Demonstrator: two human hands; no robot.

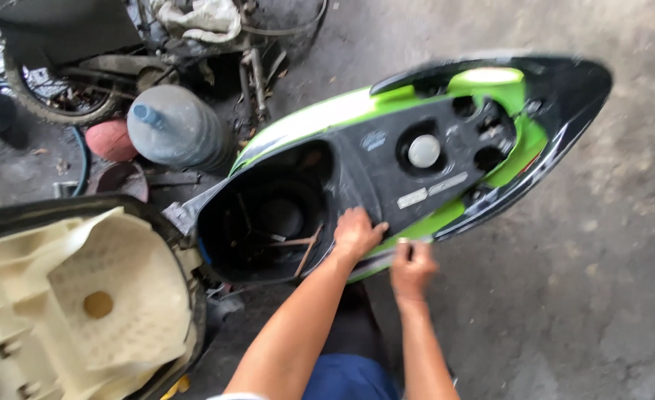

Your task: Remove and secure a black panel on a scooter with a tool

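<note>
The left hand [356, 233] lies flat, fingers spread, on the black rim of the scooter's rear body [416, 141], at the edge of the open under-seat compartment [268, 218] in the middle of the frame; it grips nothing. The right hand [412, 268], blurred, is closed on a thin tool [409, 250] at the green side panel [416, 226] just beside it; what kind of tool cannot be told. If the tool slips off a fastener, it could scratch the glossy green plastic or strike the left hand so close by. A freed screw could drop into the dark compartment, among the sticks lying there, or roll across the concrete floor [579, 281]. The raised seat [83, 296], its pale underside showing at lower left, might fall shut.
</note>
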